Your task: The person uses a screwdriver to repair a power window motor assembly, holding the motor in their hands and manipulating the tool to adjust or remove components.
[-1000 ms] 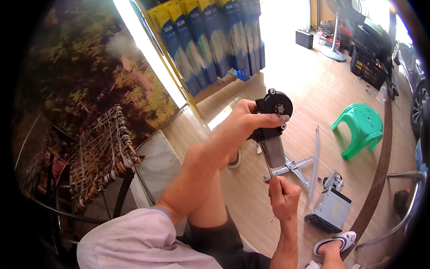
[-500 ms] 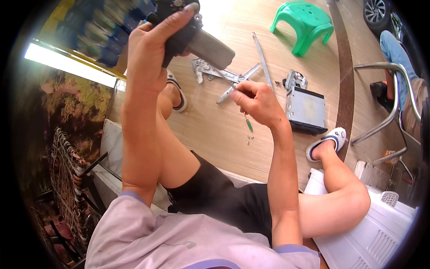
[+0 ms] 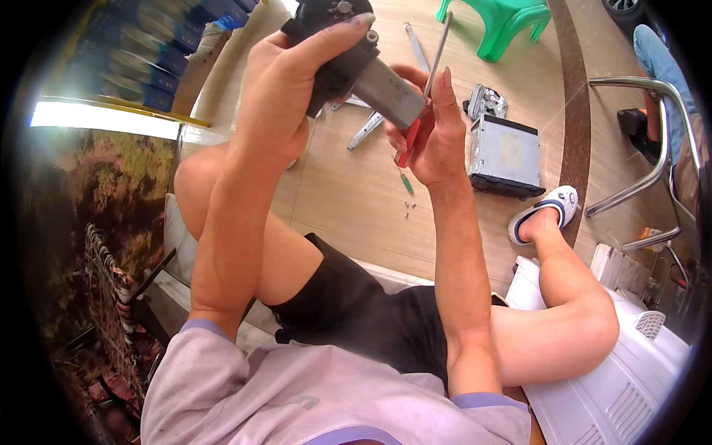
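Observation:
Raised in front of me, my left hand (image 3: 297, 70) grips an electric motor with a black gear housing and a grey metal can (image 3: 391, 90). Its thumb presses along the top of the black housing. My right hand (image 3: 437, 137) is closed round a screwdriver with a red handle (image 3: 412, 141), whose long shaft points up and away. The fingers of that hand are beside the motor's free end; whether they touch it I cannot tell. Below, on the floor, lie a small green-handled screwdriver (image 3: 406, 183) and several small screws (image 3: 407, 212).
Metal linkage arms (image 3: 365, 132) lie partly hidden behind the motor. To the right are a metal box-shaped unit (image 3: 506, 154) and a small metal assembly (image 3: 486, 101). A green stool (image 3: 504, 30) stands at the far side, a tubular metal chair (image 3: 656, 170) at the right, with another person's leg beyond.
The motor has shifted right and slightly down in my left hand. My right hand has turned and risen towards the motor's end, bringing the red screwdriver into sight.

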`<action>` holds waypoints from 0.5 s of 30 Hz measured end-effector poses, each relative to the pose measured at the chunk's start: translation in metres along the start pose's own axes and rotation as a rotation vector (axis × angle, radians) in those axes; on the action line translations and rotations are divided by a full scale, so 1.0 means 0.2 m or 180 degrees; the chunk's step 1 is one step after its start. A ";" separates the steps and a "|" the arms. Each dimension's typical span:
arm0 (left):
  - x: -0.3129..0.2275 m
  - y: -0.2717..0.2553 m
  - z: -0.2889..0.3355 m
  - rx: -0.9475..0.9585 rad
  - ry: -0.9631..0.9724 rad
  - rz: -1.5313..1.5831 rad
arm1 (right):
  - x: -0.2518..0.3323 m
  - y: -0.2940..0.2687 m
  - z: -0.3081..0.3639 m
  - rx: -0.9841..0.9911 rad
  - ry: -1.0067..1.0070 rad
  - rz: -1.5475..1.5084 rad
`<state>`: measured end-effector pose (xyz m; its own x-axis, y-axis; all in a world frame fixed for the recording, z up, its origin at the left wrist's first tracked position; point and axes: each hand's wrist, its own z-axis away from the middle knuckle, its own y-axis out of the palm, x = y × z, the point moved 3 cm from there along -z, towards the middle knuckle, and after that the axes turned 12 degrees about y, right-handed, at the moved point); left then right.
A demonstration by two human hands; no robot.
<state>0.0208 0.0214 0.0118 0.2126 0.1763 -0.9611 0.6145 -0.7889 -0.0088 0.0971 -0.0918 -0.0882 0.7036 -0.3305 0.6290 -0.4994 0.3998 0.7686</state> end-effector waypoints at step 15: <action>0.06 0.05 0.00 0.0206 -0.0419 0.0427 | 0.03 0.03 0.05 0.0233 -0.0031 0.0154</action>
<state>0.0284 0.0159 -0.0010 0.1854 -0.0081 -0.9826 0.5363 -0.8371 0.1081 0.0935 -0.1001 -0.0782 0.6731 -0.3207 0.6663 -0.5684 0.3520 0.7436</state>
